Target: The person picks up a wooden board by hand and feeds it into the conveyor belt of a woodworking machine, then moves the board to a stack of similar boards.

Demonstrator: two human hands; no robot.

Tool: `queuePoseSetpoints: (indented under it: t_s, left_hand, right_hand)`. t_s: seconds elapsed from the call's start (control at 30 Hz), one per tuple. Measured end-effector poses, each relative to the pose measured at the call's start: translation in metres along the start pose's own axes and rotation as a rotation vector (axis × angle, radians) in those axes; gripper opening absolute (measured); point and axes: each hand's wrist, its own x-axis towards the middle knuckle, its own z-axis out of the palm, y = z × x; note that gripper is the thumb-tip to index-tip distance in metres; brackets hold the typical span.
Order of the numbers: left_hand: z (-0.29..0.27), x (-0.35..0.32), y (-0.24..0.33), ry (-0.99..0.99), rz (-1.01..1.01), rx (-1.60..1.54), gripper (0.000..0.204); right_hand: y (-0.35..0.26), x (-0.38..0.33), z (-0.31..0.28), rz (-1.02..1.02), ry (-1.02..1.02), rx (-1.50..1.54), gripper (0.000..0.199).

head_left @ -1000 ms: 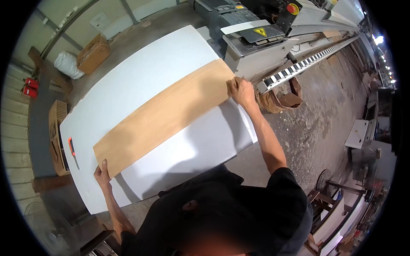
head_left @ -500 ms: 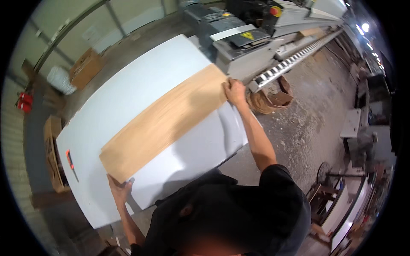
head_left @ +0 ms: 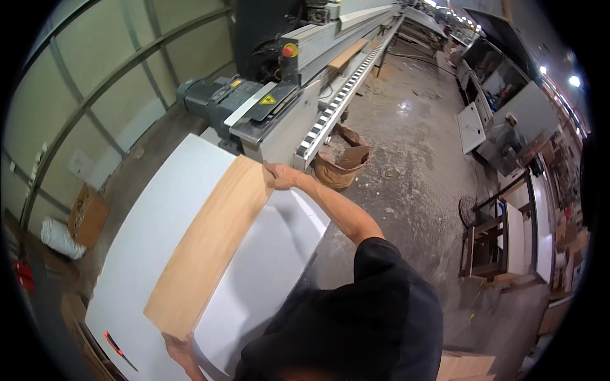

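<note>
Right hand fingers: curled over the far end of the wooden board point(head_left: 206, 247), gripping its edge; right hand point(head_left: 281, 176) at the top right corner of the board.
Left hand fingers: the left hand point(head_left: 180, 348) clasps the near end of the board, thumb side up; the fingers go under the edge and are partly hidden.
Board look: long, narrow plank of light tan wood or veneer, fine straight grain, square-cut ends, flat face up.
Board place: lying diagonally on the white panel point(head_left: 152, 235), held at both ends, far end just beside the machine.
White panel: broad, smooth, rounded at the corners; a small red and black pen-like tool point(head_left: 116, 348) lies near its lower left edge.
Machine: long grey edge-working machine point(head_left: 298, 82) with a red button and a checkered strip along its rail.
Floor: dusty concrete; a brown bag of sawdust point(head_left: 340, 164) stands by the machine.
Left side: cardboard box point(head_left: 88, 214) against the wall.
</note>
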Motion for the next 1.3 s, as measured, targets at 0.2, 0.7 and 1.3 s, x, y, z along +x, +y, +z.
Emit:
queuePoseSetpoints:
  t_s: [0.2, 0.7, 1.3]
  left_hand:
    - [-0.022, 0.006, -0.097, -0.082, -0.319, -0.225, 0.078]
    - [-0.010, -0.014, -0.038, 0.043, 0.037, 0.344, 0.073]
    - [-0.024, -0.011, -0.003, -0.140, -0.094, 0.179, 0.071]
  right_hand:
    - [0.000, -0.014, -0.017, -0.188, -0.204, -0.136, 0.096]
    - [-0.015, 0.016, -0.038, -0.144, -0.217, -0.350, 0.060]
    - [0.001, 0.015, -0.031, -0.160, -0.209, -0.245, 0.047]
